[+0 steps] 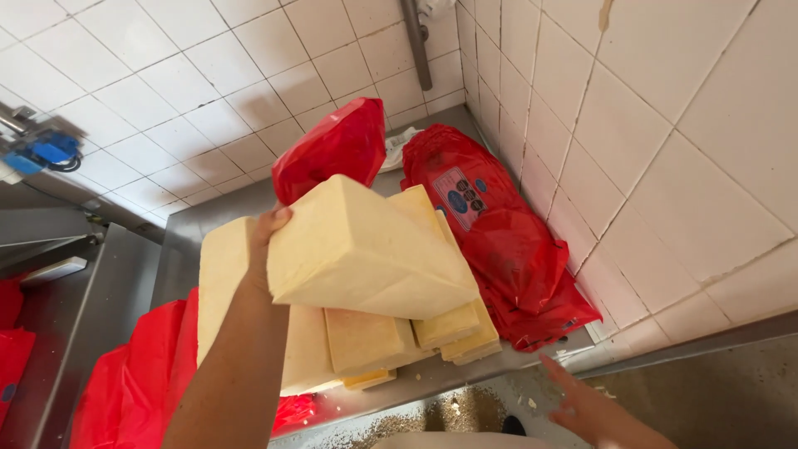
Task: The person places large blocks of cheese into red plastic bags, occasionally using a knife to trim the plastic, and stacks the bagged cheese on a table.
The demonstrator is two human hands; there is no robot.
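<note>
Closest to the lens, the left forearm rises from the bottom edge, and the left hand grips a pale yellow cheese block by its left edge, fingers curled over the top corner. That block is held tilted in the air, its far end angled down to the right, above a stack of cheese slabs of the same colour. The stack lies just below and behind the left hand on a steel table, the slabs overlapping and leaning against one another, with one large slab standing directly behind the left wrist.

Low on the right, the right hand is empty, its fingers spread and pointing up-left toward the table's front edge, apart from any cheese.

Beyond the held block, a red plastic wrapper stands up crumpled against the tiled wall. Right of the stack and above the right hand, a heap of red wrappers lies along the corner where the two tiled walls meet. More red plastic hangs to the left of the left forearm. Crumbs lie scattered on the floor between the two hands.
</note>
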